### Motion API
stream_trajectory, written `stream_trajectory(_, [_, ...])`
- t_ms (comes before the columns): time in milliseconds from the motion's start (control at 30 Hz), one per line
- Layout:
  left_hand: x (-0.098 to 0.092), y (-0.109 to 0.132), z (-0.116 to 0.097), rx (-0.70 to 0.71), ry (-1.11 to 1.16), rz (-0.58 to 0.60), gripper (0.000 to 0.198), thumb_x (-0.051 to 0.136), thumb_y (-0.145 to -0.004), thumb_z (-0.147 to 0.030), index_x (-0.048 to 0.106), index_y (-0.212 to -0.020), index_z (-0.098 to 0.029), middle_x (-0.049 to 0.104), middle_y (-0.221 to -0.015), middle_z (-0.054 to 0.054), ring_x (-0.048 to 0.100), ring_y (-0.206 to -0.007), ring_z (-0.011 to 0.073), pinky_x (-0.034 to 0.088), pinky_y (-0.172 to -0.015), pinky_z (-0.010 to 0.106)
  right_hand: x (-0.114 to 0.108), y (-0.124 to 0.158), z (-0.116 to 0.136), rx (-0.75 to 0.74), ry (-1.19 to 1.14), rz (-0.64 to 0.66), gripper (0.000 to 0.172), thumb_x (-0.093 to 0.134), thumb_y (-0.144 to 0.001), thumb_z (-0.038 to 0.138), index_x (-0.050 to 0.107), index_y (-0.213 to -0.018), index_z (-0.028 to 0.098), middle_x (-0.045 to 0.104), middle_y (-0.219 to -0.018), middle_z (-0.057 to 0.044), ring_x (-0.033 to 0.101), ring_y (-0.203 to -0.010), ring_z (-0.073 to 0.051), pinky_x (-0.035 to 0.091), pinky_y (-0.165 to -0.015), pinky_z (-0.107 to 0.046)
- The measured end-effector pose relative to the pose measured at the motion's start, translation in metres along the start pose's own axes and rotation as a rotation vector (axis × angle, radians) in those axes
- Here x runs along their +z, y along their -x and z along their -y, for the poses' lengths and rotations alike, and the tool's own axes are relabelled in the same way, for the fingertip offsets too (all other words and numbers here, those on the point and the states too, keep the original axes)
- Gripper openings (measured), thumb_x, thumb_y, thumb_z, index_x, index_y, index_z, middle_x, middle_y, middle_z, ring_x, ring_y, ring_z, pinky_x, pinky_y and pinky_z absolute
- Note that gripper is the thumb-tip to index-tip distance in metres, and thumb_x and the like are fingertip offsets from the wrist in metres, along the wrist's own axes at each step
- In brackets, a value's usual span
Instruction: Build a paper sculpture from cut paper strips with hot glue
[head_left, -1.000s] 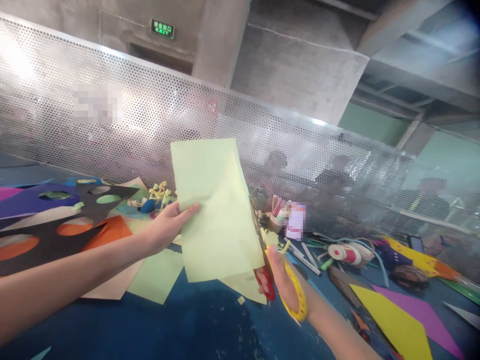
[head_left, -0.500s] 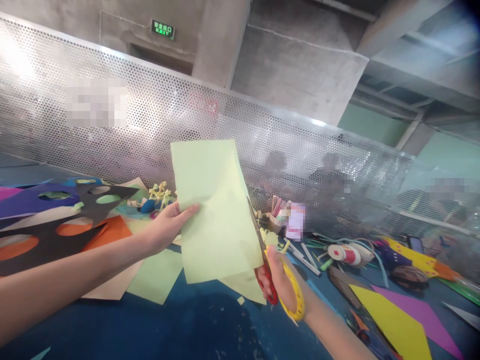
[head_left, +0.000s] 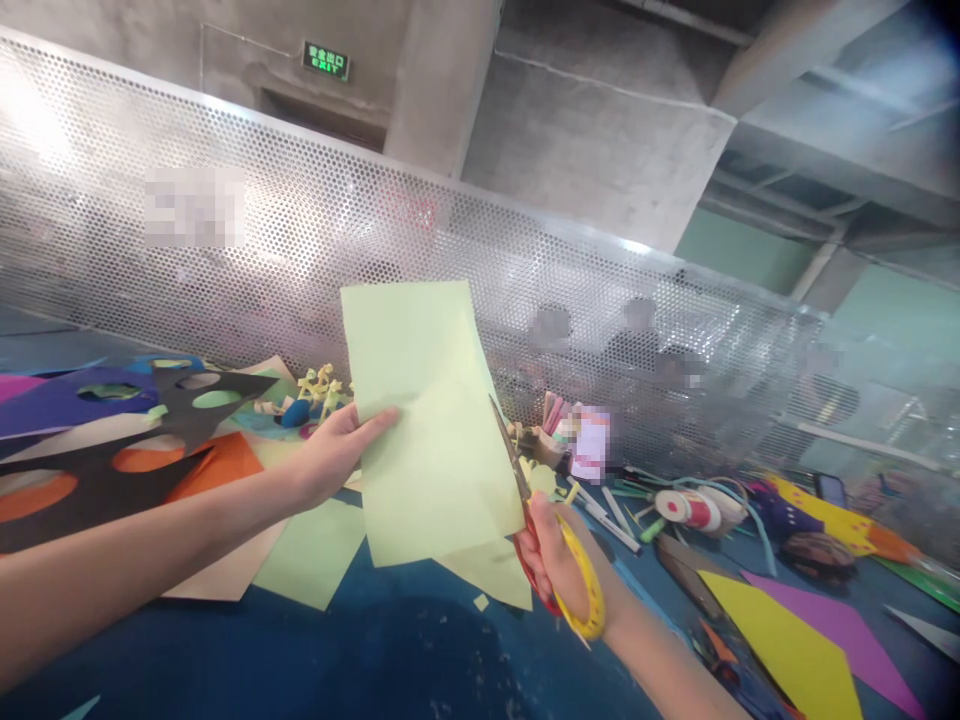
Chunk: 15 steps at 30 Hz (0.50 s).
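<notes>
A pale green sheet of paper [head_left: 427, 430] is held up in front of me above the blue table. My left hand [head_left: 358, 432] pinches its left edge, thumb on the near face and the other fingers hidden behind. My right hand [head_left: 559, 560] grips a pair of scissors [head_left: 581, 590] with one yellow and one red handle. Their blades lie along the sheet's right edge, pointing up and away; whether they bite into the paper I cannot tell. Beneath the sheet, another pale green piece [head_left: 487, 575] rests on the table next to a tiny paper scrap [head_left: 481, 602].
Black paper with cut-out holes [head_left: 161, 465] and an orange sheet [head_left: 232, 455] lie left. Rightward are a ribbon spool [head_left: 694, 508], white pens [head_left: 611, 525], yellow [head_left: 787, 640] and purple sheets [head_left: 840, 630]. A perforated metal screen [head_left: 315, 240] stands behind the table, people blurred beyond it.
The scissors have turned slightly, with the blade tip shifting a little left over the sheet's edge and the handles drawing closer together. My left hand and the paper stay nearly still.
</notes>
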<state>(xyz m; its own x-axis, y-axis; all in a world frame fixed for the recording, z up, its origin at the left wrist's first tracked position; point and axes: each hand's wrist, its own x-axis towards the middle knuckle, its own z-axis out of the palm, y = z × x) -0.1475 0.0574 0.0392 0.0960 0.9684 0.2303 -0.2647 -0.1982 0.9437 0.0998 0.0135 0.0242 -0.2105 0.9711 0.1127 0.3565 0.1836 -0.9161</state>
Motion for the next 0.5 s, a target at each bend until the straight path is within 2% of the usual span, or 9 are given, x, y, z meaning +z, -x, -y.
stream_trajectory(67, [-0.001, 0.000, -0.001, -0.001, -0.001, -0.008, 0.040, 0.064, -0.073, -0.038, 0.058, -0.109, -0.021, 0.065, -0.110, 0.008, 0.065, -0.090, 0.0234, 0.054, -0.076, 0.032, 0.000, 0.000, 0.001, 0.001, 0.001, -0.010, 0.054, 0.030, -0.074, 0.074, 0.030, -0.055, 0.023, 0.022, -0.035, 0.011, 0.024, -0.025, -0.005, 0.023, -0.026, -0.017])
stream_trajectory(133, [-0.001, 0.000, -0.002, -0.008, 0.000, -0.015, 0.037, 0.064, -0.073, -0.037, 0.060, -0.106, -0.021, 0.065, -0.110, 0.008, 0.065, -0.092, 0.0239, 0.054, -0.076, 0.032, -0.001, 0.000, 0.001, 0.011, -0.011, -0.021, 0.053, 0.031, -0.074, 0.072, 0.031, -0.055, 0.023, 0.024, -0.034, 0.011, 0.026, -0.025, -0.006, 0.029, -0.027, -0.018])
stream_trajectory(300, [-0.003, 0.000, -0.006, -0.040, -0.010, 0.024, 0.039, 0.064, -0.072, -0.038, 0.060, -0.106, -0.019, 0.063, -0.113, 0.010, 0.062, -0.098, 0.0263, 0.054, -0.080, 0.034, -0.006, 0.001, -0.003, 0.040, -0.034, 0.077, 0.052, 0.034, -0.078, 0.066, 0.038, -0.055, 0.020, 0.050, -0.044, 0.002, 0.054, -0.040, -0.012, 0.047, -0.045, -0.024])
stream_trajectory(400, [-0.004, 0.000, -0.004, -0.078, -0.030, 0.055, 0.041, 0.064, -0.072, -0.039, 0.060, -0.107, -0.019, 0.064, -0.111, 0.010, 0.063, -0.097, 0.0266, 0.054, -0.080, 0.035, -0.007, 0.001, -0.001, 0.071, -0.064, 0.121, 0.049, 0.036, -0.080, 0.063, 0.048, -0.063, 0.019, 0.059, -0.053, -0.002, 0.062, -0.054, -0.017, 0.051, -0.057, -0.029])
stream_trajectory(500, [-0.004, 0.000, 0.000, -0.088, -0.051, 0.053, 0.043, 0.064, -0.072, -0.040, 0.060, -0.109, -0.020, 0.065, -0.111, 0.009, 0.063, -0.097, 0.0263, 0.054, -0.079, 0.035, -0.007, 0.003, 0.007, 0.106, -0.076, 0.157, 0.050, 0.034, -0.081, 0.063, 0.056, -0.078, 0.019, 0.065, -0.058, -0.005, 0.064, -0.059, -0.020, 0.052, -0.061, -0.032])
